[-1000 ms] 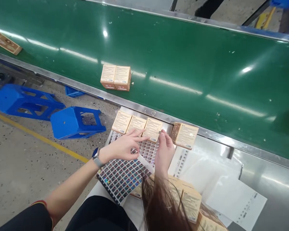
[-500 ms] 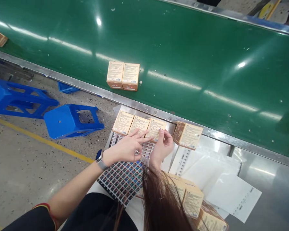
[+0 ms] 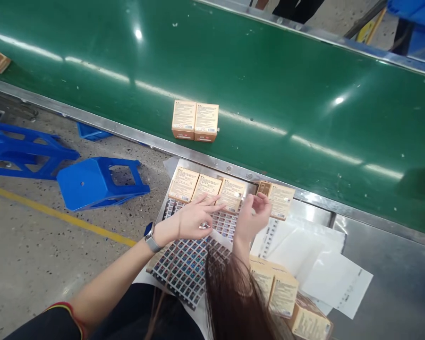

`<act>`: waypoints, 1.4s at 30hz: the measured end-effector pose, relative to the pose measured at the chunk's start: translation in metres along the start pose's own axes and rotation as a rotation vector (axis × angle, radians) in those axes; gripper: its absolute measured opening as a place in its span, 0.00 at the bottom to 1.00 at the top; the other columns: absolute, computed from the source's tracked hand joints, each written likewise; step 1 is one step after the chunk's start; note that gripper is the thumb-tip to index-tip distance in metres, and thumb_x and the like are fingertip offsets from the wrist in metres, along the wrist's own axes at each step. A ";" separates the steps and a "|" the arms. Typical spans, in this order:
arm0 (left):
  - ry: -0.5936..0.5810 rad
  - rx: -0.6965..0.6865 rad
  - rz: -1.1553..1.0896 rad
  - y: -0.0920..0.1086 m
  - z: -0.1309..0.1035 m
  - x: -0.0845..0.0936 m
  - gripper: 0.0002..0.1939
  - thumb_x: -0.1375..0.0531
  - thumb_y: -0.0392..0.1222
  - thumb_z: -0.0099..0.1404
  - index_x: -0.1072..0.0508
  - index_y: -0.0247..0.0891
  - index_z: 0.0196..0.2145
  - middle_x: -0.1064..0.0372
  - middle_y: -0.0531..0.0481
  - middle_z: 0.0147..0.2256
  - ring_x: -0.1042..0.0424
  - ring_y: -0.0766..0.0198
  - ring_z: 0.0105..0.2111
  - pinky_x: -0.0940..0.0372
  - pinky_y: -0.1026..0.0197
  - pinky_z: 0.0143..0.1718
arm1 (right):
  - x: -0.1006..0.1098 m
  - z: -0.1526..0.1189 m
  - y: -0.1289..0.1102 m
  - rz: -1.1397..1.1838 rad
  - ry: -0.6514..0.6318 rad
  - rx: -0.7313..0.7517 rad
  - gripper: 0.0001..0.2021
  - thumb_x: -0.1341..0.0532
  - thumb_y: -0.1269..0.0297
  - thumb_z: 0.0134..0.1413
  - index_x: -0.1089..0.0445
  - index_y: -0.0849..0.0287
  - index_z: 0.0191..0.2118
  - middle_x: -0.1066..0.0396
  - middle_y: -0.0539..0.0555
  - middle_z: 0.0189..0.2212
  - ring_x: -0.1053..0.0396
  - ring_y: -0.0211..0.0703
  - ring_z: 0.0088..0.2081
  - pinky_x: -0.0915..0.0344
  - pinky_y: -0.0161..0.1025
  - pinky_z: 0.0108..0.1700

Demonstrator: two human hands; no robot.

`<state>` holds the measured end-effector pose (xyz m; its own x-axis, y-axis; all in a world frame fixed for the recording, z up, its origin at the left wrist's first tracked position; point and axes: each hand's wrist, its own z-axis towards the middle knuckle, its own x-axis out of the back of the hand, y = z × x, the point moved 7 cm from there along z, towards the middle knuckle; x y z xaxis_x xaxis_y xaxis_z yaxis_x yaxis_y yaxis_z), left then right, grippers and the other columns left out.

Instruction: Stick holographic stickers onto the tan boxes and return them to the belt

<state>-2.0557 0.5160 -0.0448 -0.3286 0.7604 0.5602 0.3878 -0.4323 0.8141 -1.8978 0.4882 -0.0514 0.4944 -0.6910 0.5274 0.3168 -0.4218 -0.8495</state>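
Three tan cartons, a left one (image 3: 183, 183), a middle one (image 3: 207, 185) and a right one (image 3: 230, 191), stand in a row on the steel worktop. A small silvery sticker (image 3: 237, 194) shows on the right one. My left hand (image 3: 193, 219) stretches two fingers over the cartons' near edges. Its thumb and curled fingers close at the edge of a sticker sheet (image 3: 182, 269), where something shiny shows; the exact grip is partly hidden. My right hand (image 3: 252, 218) is just right of the row, its fingers loosely curled, apart and holding nothing. Beyond it sits another carton (image 3: 280, 200), also with a small silvery spot.
Two cartons (image 3: 195, 120) stand together on the green conveyor belt (image 3: 269, 71); others show at its edges. White sheets (image 3: 326, 269) and more cartons (image 3: 283, 293) lie to the right. Blue stools (image 3: 81, 182) stand at left. Hair (image 3: 230, 297) hides part of the lower view.
My right hand has moved right, off the right carton of the row, uncovering the silvery sticker there. The cartons on the belt have shifted right. My left hand remains by the row.
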 end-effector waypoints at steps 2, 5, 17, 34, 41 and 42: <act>0.071 0.008 -0.098 0.001 -0.003 0.008 0.10 0.42 0.35 0.65 0.26 0.38 0.25 0.33 0.48 0.59 0.45 0.49 0.65 0.50 0.43 0.65 | 0.003 -0.006 -0.021 -0.047 -0.244 0.220 0.12 0.42 0.58 0.60 0.32 0.59 0.44 0.26 0.56 0.38 0.28 0.44 0.40 0.32 0.42 0.44; 0.156 0.134 -0.290 -0.001 -0.010 0.019 0.08 0.44 0.39 0.69 0.25 0.38 0.35 0.23 0.46 0.43 0.26 0.55 0.49 0.33 0.52 0.51 | 0.000 -0.038 -0.048 -0.078 -0.681 0.549 0.09 0.42 0.62 0.63 0.30 0.56 0.45 0.24 0.54 0.39 0.26 0.43 0.41 0.32 0.41 0.45; 0.184 0.438 -0.594 -0.016 -0.035 0.031 0.11 0.45 0.45 0.67 0.31 0.37 0.29 0.46 0.59 0.20 0.46 0.69 0.21 0.48 0.65 0.24 | -0.007 -0.055 -0.069 -0.127 -0.719 0.834 0.06 0.42 0.69 0.63 0.28 0.56 0.41 0.23 0.52 0.33 0.28 0.42 0.35 0.35 0.42 0.41; 0.130 0.228 -0.156 -0.016 -0.042 0.033 0.09 0.45 0.35 0.64 0.32 0.37 0.25 0.26 0.46 0.50 0.34 0.57 0.42 0.38 0.57 0.43 | -0.034 -0.047 -0.001 0.324 -0.407 -0.313 0.14 0.36 0.52 0.52 0.30 0.59 0.34 0.31 0.47 0.22 0.35 0.36 0.21 0.36 0.36 0.25; 0.102 0.185 -0.011 -0.019 -0.042 0.021 0.11 0.45 0.32 0.64 0.33 0.38 0.24 0.35 0.50 0.60 0.39 0.60 0.33 0.38 0.56 0.36 | -0.061 -0.056 0.012 0.449 -0.280 -0.512 0.21 0.32 0.46 0.42 0.31 0.60 0.32 0.34 0.43 0.16 0.43 0.31 0.12 0.44 0.33 0.15; 0.099 0.190 -0.008 -0.020 -0.041 0.021 0.11 0.45 0.32 0.63 0.33 0.38 0.23 0.35 0.50 0.60 0.39 0.60 0.33 0.38 0.56 0.36 | -0.061 -0.057 0.012 0.442 -0.270 -0.512 0.21 0.32 0.46 0.41 0.31 0.60 0.32 0.33 0.43 0.16 0.42 0.31 0.12 0.44 0.33 0.15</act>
<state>-2.1058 0.5203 -0.0427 -0.4111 0.7081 0.5740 0.5372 -0.3206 0.7802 -1.9700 0.4920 -0.0939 0.6916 -0.7196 0.0618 -0.3449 -0.4042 -0.8471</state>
